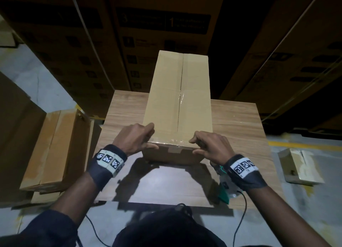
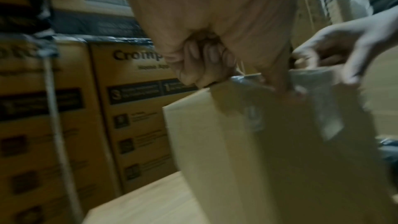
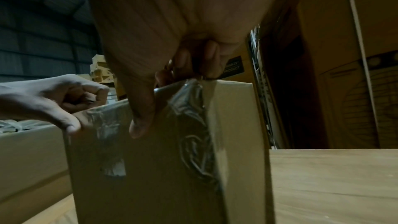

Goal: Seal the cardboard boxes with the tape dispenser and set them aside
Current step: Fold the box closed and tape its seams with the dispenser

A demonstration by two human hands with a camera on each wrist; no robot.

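Both hands grip the near end of a taped cardboard box at frame centre.

Left hand (image 1: 136, 139) & right hand (image 1: 209, 146) curl over the tall, smooth box (image 1: 177, 102), thumbs on its crinkly clear tape, on a wood-grain table (image 1: 240, 128). Sealing looks done; next, prob. lift it aside w/ an even two-hand hold. Tape dispenser (image 1: 224, 189) lies lower right.
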